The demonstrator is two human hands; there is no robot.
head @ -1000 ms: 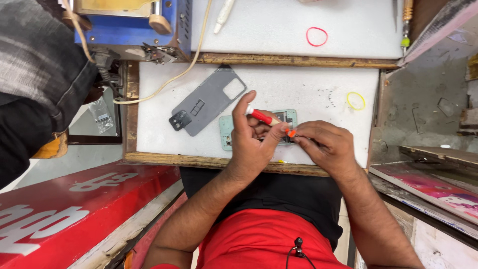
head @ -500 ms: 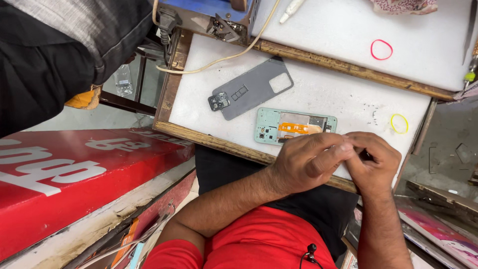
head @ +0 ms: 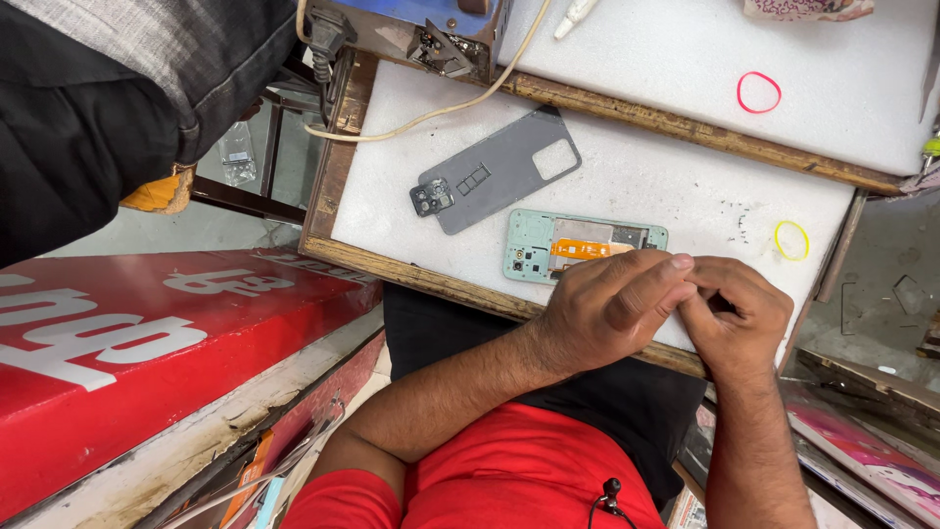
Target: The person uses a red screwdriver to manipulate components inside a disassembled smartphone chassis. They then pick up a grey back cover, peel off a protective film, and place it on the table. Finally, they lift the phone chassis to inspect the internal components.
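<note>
Bright, even daylight falls on the white desk (head: 636,186), which reads almost overexposed above the grey phone back cover (head: 497,171) yet shows no hard glare. Shadows are soft: a thin one hugs the cover's lower edge, a darker patch sits beneath the hands. Focus is sharp around the cover. Left of it, the dark sleeve (head: 108,108) loses detail, and the lines there bow slightly.

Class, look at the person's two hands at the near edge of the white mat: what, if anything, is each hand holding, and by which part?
It cannot be told. The left hand and right hand are pressed together, fingers curled, just below the opened phone; anything between them is hidden.
</note>
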